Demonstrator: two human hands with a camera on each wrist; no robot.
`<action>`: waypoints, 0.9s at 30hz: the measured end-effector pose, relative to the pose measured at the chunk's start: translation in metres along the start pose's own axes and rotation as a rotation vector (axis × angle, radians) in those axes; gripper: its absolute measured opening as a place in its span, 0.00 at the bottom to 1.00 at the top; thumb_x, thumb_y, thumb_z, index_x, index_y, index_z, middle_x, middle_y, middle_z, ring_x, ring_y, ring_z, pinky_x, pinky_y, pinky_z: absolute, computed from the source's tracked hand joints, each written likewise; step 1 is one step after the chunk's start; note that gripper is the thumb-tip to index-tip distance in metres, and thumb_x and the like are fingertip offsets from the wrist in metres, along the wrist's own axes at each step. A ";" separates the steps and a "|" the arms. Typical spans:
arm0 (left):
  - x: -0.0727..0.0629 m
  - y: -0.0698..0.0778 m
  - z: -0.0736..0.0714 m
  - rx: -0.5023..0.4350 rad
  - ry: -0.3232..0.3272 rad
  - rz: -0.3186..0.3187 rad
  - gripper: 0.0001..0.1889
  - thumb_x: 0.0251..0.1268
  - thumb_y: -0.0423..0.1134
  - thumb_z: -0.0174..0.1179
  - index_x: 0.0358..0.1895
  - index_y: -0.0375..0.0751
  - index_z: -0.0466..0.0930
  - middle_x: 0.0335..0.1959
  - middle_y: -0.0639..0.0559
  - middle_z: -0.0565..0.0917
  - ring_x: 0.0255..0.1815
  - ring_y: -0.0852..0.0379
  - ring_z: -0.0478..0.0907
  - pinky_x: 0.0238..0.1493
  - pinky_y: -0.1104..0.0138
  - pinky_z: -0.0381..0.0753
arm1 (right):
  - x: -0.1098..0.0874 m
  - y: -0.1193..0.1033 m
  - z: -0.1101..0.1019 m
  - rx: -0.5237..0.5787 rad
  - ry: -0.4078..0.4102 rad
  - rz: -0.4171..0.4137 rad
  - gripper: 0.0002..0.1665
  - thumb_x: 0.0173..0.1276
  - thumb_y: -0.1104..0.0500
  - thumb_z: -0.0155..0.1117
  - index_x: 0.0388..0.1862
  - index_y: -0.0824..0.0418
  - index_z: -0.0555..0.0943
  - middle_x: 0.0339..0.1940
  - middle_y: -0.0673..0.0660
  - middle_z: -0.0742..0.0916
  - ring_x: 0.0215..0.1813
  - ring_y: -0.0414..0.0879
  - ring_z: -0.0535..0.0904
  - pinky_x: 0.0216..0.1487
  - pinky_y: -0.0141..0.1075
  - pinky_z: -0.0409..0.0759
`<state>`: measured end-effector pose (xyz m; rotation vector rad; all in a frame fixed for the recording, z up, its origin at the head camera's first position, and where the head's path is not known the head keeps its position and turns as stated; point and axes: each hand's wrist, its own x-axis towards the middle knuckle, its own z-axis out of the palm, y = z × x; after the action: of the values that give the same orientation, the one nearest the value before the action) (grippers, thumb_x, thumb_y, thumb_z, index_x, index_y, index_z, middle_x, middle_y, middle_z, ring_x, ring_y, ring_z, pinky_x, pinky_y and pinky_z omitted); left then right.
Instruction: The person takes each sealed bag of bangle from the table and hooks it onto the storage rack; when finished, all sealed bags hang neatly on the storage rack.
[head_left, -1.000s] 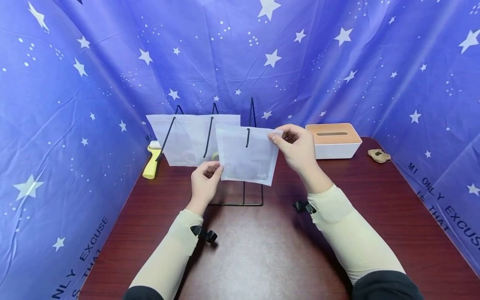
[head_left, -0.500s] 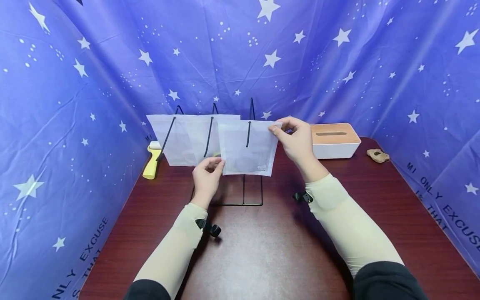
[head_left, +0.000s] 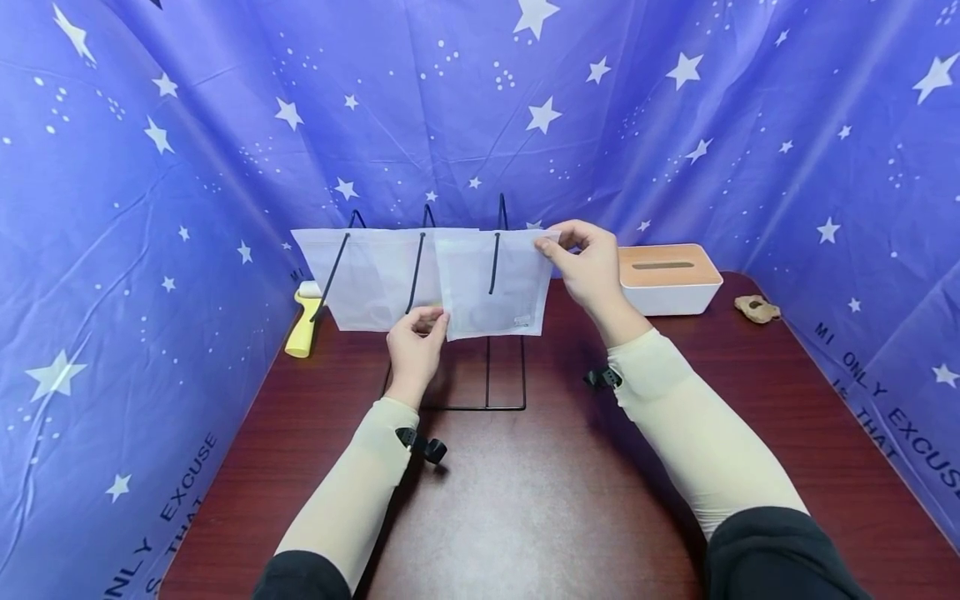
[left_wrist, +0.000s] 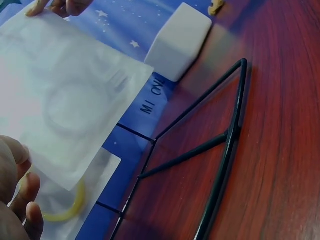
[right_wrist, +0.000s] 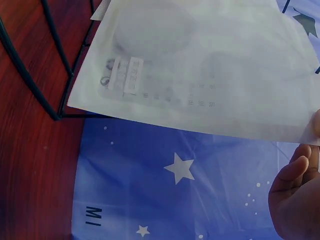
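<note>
In the head view a white translucent packet (head_left: pixel 517 287) hangs with one black hook of a wire rack (head_left: pixel 480 407) passing through it near the top edge. My right hand (head_left: pixel 592 271) pinches its upper right corner between thumb and fingers. At the lower left edge, my left hand (head_left: pixel 415 350) pinches the packet with thumb and index finger. Printing and a round shape show faintly through the packet (right_wrist: pixel 160 75) in the right wrist view. More white packets (head_left: pixel 356 287) hang on the hooks to the left; a yellow curved thing (left_wrist: pixel 75 207) shows through one in the left wrist view.
Behind my right hand stands a white tissue box (head_left: pixel 671 296) with a wooden lid. A small tan object (head_left: pixel 757 309) lies farther right. A yellow-handled lint roller (head_left: pixel 302 333) is at the table's left edge. A blue starry curtain (head_left: pixel 600 150) surrounds the table.
Both hands have moved up and away with the packet. Its top edge has risen to about the level of the neighbouring packets, and its overlap on the hook remains.
</note>
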<state>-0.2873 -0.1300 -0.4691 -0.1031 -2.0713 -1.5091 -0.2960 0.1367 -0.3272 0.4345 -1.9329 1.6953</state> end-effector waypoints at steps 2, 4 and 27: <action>0.000 0.001 0.001 0.001 0.001 -0.007 0.05 0.68 0.38 0.72 0.43 0.44 0.92 0.30 0.53 0.89 0.28 0.57 0.81 0.34 0.72 0.81 | 0.005 0.009 0.001 0.008 0.002 0.005 0.10 0.64 0.69 0.77 0.38 0.76 0.87 0.24 0.55 0.85 0.28 0.40 0.76 0.31 0.30 0.72; 0.001 0.001 0.002 0.003 0.000 -0.013 0.05 0.68 0.38 0.72 0.43 0.44 0.92 0.31 0.54 0.90 0.28 0.57 0.81 0.34 0.72 0.81 | 0.010 0.018 0.001 0.012 0.009 0.009 0.10 0.64 0.68 0.78 0.38 0.76 0.87 0.24 0.54 0.85 0.28 0.39 0.76 0.30 0.30 0.71; 0.006 0.001 0.003 0.018 -0.002 -0.051 0.05 0.68 0.38 0.72 0.44 0.45 0.93 0.34 0.53 0.90 0.30 0.58 0.81 0.34 0.72 0.80 | 0.004 0.005 -0.001 0.061 -0.001 0.050 0.12 0.64 0.71 0.76 0.40 0.79 0.85 0.26 0.50 0.86 0.31 0.39 0.78 0.40 0.32 0.75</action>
<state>-0.2933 -0.1283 -0.4658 -0.0458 -2.1033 -1.5203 -0.3012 0.1393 -0.3287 0.4128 -1.9114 1.7902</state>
